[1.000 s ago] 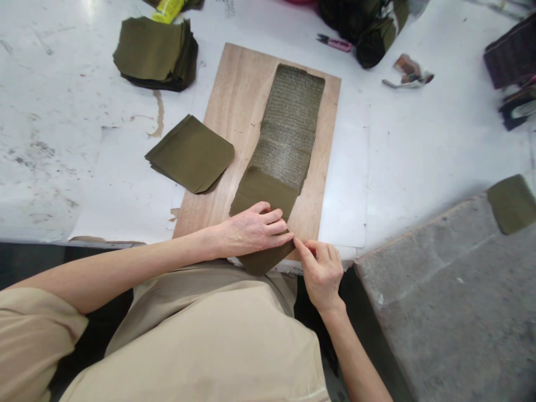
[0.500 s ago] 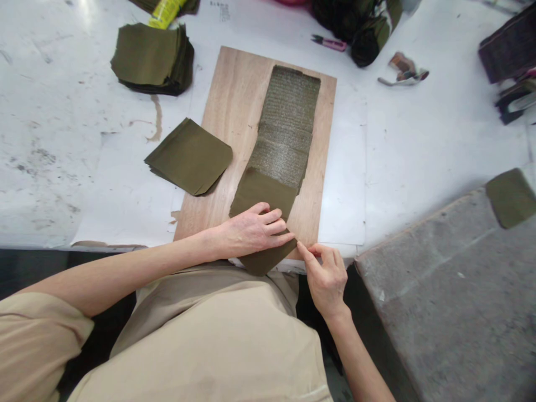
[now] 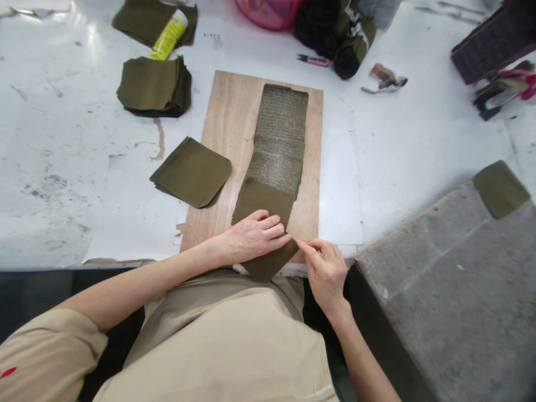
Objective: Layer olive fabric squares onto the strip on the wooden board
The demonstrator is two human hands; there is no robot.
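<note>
A strip of overlapping olive fabric pieces (image 3: 280,117) lies on a wooden board (image 3: 226,111), its upper part coated with something shiny and whitish. My left hand (image 3: 255,237) rests flat, fingers spread, across the lower end of the strip. Under it, one olive fabric piece (image 3: 270,265) reaches past the board's near edge. My right hand (image 3: 326,268) pinches the right corner of this piece between thumb and index finger. Left of the strip, a small pile of olive fabric pieces (image 3: 192,172) sits partly on the board.
A thicker fabric stack (image 3: 148,84) and a yellow tube (image 3: 170,34) are at the back left. Pink-handled snips (image 3: 313,60), a pink bowl (image 3: 272,11) and dark bundles (image 3: 329,33) stand behind the board. A grey slab (image 3: 452,279) at right carries one fabric piece (image 3: 501,188).
The view has shifted, bringing more of the table's far side into sight. Both hands keep nearly the same place on the fabric, the right still pinching the corner.
</note>
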